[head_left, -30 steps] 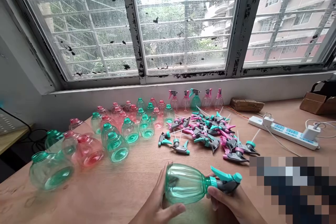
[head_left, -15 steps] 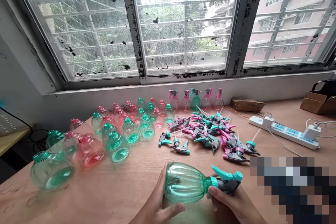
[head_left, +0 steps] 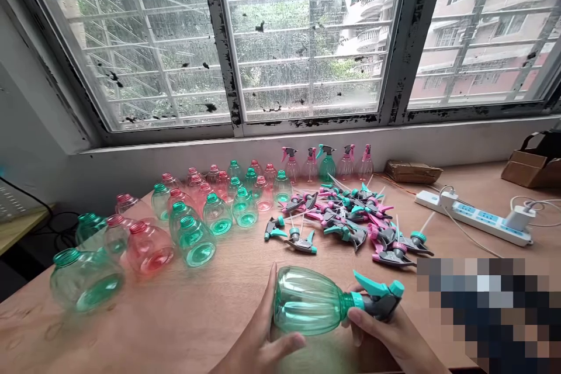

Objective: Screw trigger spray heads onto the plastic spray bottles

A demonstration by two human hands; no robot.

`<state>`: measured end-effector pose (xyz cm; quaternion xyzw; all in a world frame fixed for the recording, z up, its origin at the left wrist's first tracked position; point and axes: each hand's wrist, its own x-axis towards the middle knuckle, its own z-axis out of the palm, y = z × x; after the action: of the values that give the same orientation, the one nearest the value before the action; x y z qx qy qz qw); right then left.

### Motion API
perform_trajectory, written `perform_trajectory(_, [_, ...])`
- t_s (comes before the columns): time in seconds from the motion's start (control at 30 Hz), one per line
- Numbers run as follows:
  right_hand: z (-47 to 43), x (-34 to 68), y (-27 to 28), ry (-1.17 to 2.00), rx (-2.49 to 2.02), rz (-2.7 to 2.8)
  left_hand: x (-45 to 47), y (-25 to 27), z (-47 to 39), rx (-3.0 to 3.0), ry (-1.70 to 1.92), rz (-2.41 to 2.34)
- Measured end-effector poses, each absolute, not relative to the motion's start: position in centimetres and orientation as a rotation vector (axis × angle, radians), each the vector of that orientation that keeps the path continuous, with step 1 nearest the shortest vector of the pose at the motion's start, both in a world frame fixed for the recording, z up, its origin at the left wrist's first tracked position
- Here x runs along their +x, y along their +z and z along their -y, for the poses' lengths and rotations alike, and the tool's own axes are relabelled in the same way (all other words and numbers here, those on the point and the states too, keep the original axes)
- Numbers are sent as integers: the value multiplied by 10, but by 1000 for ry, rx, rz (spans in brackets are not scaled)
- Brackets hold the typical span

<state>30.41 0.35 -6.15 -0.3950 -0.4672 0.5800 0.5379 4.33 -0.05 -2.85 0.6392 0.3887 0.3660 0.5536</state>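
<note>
A clear green spray bottle (head_left: 307, 302) with a teal and grey trigger head lies on its side in the air, just above the front of the table, its base pointing left. My right hand (head_left: 390, 333) pinches the teal collar at the neck, thumb in front and fingers behind. Against the base rests my left hand (head_left: 265, 333), cupped round it with the thumb held apart below; its fingertips are partly hidden behind the bottle. Beyond my hands lies a pile of loose pink, teal and grey trigger heads (head_left: 346, 210), several with thin dip tubes sticking up.
Several green and pink bottles without heads, such as a green one (head_left: 87, 280), stand on the left. Along the wall is a row of headed bottles (head_left: 326, 166). A white power strip (head_left: 475, 217), a flat brown package (head_left: 412, 172) and a cardboard box (head_left: 530, 168) are right.
The view has shifted very slightly. Both hands keep the same hold on the spray bottle, and the bottle has barely moved.
</note>
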Motion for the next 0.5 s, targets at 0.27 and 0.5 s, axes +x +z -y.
perform_trajectory(0.27, [-4, 304, -60, 1361, -919, 1075, 48, -29, -7, 1518, 786, -921])
perform_trajectory(0.5, [-2, 302, -58, 1360, -938, 1050, 50, -26, -3, 1457, 832, -922])
